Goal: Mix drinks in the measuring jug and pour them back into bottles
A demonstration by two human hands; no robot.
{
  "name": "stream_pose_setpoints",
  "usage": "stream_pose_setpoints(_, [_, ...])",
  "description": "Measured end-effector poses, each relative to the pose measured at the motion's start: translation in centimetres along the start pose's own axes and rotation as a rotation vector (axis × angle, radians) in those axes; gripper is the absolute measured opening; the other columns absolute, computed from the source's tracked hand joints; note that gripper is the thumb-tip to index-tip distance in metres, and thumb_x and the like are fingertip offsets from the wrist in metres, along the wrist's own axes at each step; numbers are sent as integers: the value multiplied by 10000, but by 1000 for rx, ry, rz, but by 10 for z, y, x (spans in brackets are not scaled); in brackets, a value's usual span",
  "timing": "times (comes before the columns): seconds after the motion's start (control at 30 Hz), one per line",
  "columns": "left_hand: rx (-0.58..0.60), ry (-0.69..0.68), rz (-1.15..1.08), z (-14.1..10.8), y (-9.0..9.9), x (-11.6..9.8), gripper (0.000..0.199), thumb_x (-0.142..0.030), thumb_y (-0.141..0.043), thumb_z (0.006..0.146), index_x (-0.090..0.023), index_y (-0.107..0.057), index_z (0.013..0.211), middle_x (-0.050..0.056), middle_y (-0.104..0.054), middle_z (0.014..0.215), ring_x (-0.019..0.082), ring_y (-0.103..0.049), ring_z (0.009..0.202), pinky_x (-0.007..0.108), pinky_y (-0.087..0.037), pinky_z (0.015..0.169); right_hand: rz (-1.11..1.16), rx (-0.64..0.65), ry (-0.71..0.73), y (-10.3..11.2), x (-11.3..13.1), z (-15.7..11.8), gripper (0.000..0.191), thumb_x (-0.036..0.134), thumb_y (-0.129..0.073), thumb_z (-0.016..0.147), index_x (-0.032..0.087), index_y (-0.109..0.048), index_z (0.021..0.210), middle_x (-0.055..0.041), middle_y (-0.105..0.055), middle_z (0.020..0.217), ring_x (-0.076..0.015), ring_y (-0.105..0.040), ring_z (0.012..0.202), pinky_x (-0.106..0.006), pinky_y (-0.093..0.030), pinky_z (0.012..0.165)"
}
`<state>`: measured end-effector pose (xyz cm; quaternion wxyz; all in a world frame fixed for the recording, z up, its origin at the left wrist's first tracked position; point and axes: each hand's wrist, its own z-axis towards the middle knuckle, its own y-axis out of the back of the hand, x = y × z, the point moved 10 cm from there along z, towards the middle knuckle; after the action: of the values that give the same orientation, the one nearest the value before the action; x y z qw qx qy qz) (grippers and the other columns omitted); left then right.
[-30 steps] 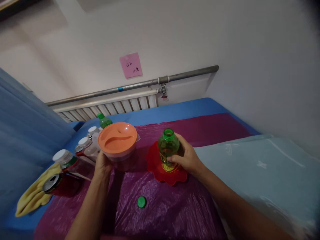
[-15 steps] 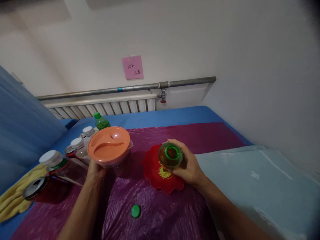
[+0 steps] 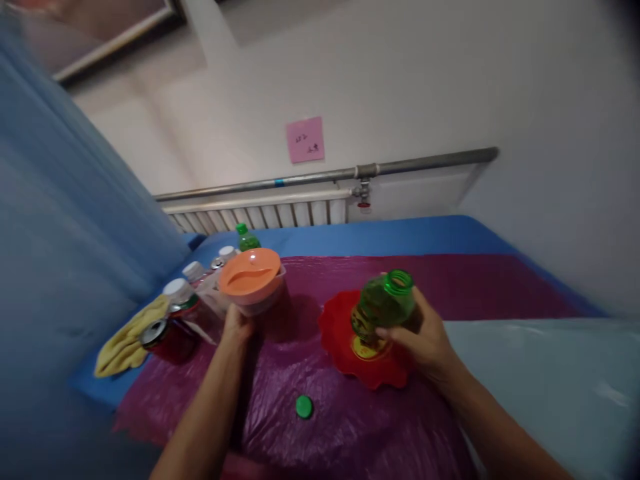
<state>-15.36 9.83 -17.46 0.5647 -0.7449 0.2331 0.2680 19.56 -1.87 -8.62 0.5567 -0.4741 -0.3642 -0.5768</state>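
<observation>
My right hand (image 3: 425, 333) is closed round an uncapped green bottle (image 3: 387, 300), which tilts over a red scalloped dish (image 3: 343, 340) with a yellow print. At the left, my left hand (image 3: 239, 323) is at the near side of a clear container with an orange lid (image 3: 250, 272); the container hides most of its fingers. A green cap (image 3: 303, 406) lies on the purple plastic sheet (image 3: 280, 440), nearer to me than the dish.
Left of the container stand white-capped bottles (image 3: 183, 297), a dark red can (image 3: 170, 340) and a green-capped bottle (image 3: 247, 239). A yellow cloth (image 3: 130, 340) lies at the left edge, beside a blue curtain (image 3: 75, 233). A radiator (image 3: 280, 215) runs behind.
The view has swung left, so things appear further right. The green bottle in my right hand has changed its tilt, with its mouth now pointing more up and to the right.
</observation>
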Motion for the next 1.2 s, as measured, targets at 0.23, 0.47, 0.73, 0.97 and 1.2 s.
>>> stream_pose_setpoints(0.23, [-118, -24, 65, -3, 8, 2, 270, -188, -537, 847, -180, -709, 1055, 60, -773, 899, 226, -616, 1191, 391, -390, 1120, -84, 0, -6, 1, -5, 3, 686, 281, -798, 618, 244, -561, 1260, -60, -702, 1130, -286, -658, 1052, -391, -527, 932])
stream_pose_setpoints(0.47, [-113, -102, 127, -19, 8, 1, 268, -222, -594, 840, -198, -709, 1081, 42, -765, 1039, 221, -608, 1201, 386, -370, 1132, -132, 26, 7, -2, -9, 7, 754, 319, -796, 597, 227, -525, 1295, -70, -686, 1185, -296, -635, 1114, -414, -492, 992])
stream_pose_setpoints(0.73, [-144, -217, 150, -28, 11, -2, 299, -291, -595, 882, -218, -687, 1156, 28, -704, 1226, 207, -525, 1301, 340, -341, 1145, -155, 52, -20, -9, -14, 5, 746, 282, -747, 616, 223, -503, 1318, -79, -647, 1254, -294, -599, 1172, -434, -446, 1041])
stream_pose_setpoints(0.97, [-86, -300, 153, -31, 3, -7, 404, -275, -593, 896, -267, -606, 1299, 1, -624, 1356, 171, -476, 1342, 302, -317, 1148, -150, 71, -25, -13, -17, 6, 745, 264, -733, 600, 218, -508, 1309, -77, -651, 1235, -290, -603, 1147, -436, -439, 1035])
stream_pose_setpoints(1.2, [-27, -233, 191, -22, -7, -10, 366, -276, -639, 854, -229, -663, 1216, 36, -670, 1288, 219, -528, 1297, 351, -364, 1125, -183, 74, -47, -16, -20, 6, 757, 271, -729, 602, 211, -492, 1318, -79, -647, 1213, -279, -604, 1121, -433, -448, 1010])
